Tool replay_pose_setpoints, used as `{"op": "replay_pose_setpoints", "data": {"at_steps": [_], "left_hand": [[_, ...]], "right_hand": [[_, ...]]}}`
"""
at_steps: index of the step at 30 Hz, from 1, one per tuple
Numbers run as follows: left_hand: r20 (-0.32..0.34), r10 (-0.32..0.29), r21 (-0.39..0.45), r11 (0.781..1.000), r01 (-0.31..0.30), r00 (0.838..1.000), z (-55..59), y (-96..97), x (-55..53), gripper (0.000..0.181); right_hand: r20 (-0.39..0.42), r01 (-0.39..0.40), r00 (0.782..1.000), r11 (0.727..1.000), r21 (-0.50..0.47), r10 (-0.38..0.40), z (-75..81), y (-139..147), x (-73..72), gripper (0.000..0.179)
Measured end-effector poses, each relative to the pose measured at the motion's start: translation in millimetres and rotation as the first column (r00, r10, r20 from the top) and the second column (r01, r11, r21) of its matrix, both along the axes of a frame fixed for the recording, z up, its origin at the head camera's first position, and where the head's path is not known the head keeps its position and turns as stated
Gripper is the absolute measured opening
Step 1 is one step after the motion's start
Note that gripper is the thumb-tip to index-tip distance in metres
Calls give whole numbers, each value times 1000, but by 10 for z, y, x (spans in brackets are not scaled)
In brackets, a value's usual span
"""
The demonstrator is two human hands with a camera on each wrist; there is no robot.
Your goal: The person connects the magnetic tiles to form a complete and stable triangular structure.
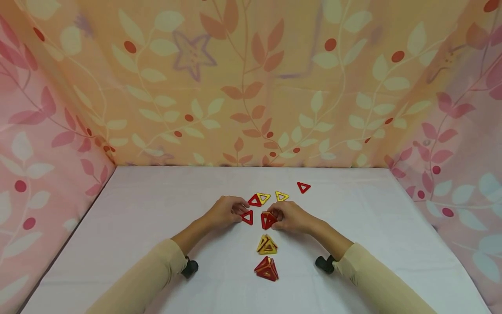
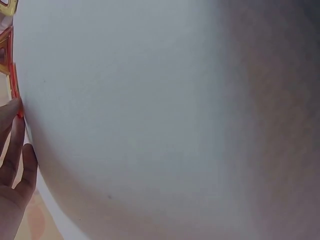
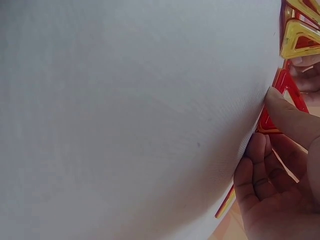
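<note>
My left hand (image 1: 227,213) pinches the outer corner of a red triangular magnetic tile (image 1: 251,218) between thumb and fingers, low over the table. Across a small gap, my right hand (image 1: 292,216) grips upright red triangular tiles (image 1: 265,221) that lean together; its fingers hide their right side. In the right wrist view, the thumb lies across one red tile (image 3: 281,80). Nearer me stand a pyramid of yellow tiles (image 1: 268,250) and, closest, a pyramid of red tiles (image 1: 267,274).
Just beyond my hands lie a flat red tile (image 1: 256,204) with a yellow tile (image 1: 263,194) against it, and another yellow tile (image 1: 276,196). Farther back right is a lone red tile (image 1: 300,187). A white cloth (image 1: 157,196) covers the table, with patterned curtains around it.
</note>
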State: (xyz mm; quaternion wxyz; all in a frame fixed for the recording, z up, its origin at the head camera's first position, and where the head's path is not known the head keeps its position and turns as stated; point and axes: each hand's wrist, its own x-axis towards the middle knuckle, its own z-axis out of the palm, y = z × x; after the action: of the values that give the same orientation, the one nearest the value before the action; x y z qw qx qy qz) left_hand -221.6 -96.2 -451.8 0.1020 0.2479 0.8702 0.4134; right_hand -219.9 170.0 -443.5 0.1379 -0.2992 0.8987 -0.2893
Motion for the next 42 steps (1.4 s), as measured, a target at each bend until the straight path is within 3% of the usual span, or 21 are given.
{"op": "replay_pose_setpoints", "data": {"at_steps": [18, 31, 42], "left_hand": [[23, -46, 4, 999, 46, 999, 22, 131, 56, 30], [0, -66, -60, 996, 66, 998, 70, 243, 107, 33], [-3, -54, -61, 997, 54, 999, 73, 243, 104, 42]], "right_hand": [[-11, -4, 1000, 1000, -4, 4, 8, -9, 4, 37], [-16, -7, 1000, 1000, 0, 7, 3, -11, 16, 36], [-3, -6, 1000, 1000, -6, 6, 23, -14, 17, 37]]}}
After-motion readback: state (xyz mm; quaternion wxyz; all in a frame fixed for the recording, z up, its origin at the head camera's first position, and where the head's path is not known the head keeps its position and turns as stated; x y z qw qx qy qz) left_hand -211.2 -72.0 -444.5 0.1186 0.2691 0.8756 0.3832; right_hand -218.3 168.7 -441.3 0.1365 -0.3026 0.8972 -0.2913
